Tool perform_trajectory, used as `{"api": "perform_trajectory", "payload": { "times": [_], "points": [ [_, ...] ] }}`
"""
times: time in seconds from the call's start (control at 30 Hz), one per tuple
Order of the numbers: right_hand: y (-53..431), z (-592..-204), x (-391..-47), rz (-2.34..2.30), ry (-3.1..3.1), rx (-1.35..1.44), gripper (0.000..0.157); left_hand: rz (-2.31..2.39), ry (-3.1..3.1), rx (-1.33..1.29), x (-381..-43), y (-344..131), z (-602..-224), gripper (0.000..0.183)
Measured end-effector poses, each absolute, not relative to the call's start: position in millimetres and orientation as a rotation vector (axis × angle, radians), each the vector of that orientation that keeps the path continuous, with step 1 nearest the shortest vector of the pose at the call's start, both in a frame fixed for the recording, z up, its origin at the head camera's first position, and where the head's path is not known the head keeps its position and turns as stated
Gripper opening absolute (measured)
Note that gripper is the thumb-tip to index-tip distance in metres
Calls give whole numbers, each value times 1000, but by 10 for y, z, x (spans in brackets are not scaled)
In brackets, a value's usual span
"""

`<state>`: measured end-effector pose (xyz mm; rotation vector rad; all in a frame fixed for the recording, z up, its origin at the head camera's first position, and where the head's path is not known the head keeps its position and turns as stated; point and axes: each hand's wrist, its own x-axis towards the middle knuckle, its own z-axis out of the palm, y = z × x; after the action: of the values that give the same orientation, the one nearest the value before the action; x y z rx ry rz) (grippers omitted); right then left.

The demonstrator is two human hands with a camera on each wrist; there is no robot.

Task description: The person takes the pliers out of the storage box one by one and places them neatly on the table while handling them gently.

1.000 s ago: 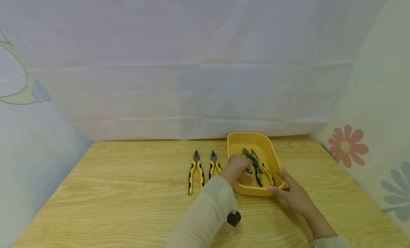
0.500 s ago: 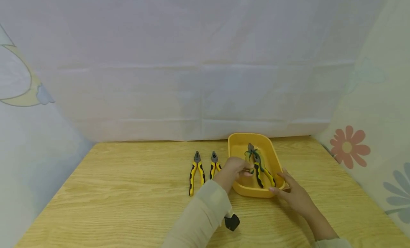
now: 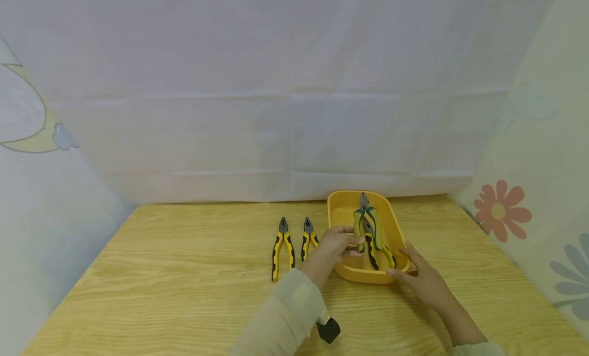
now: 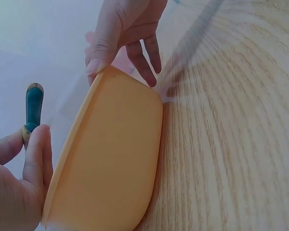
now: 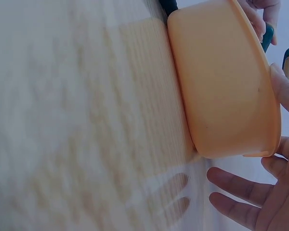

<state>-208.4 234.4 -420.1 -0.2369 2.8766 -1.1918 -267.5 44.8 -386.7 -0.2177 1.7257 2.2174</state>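
Note:
My left hand (image 3: pixel 338 246) pinches one handle of the pliers with green and yellow grips (image 3: pixel 364 213), seen end-on at left in the left wrist view. These pliers are lifted with jaws pointing away, over the yellow plastic basin (image 3: pixel 339 197). Beneath them, a pair of yellow and black pliers (image 3: pixel 371 251) lies in the basin, its head partly covered. At the near right corner my right hand (image 3: pixel 421 282) grips the basin's rim with thumb on top; its other fingers spread outside, as the right wrist view shows.
Left of the basin, two more yellow and black pliers (image 3: pixel 282 248) lie on the wooden table, the nearer one (image 3: pixel 308 233) partly behind my left hand. A white sheet (image 3: pixel 221 141) hangs behind the table's back edge.
The green and yellow pliers have risen out of the basin and turned from slanted to nearly straight, their handles now spread. The right hand stays on the rim.

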Motion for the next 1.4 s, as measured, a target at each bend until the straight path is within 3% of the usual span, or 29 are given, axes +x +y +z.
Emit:
{"api": "perform_trajectory", "payload": {
  "times": [1.4],
  "points": [
    [2367, -4228, -2070, -1242, 2896, -278, 69, 2377, 1542, -73, -2363, 208, -3906, 39]
  ]
}}
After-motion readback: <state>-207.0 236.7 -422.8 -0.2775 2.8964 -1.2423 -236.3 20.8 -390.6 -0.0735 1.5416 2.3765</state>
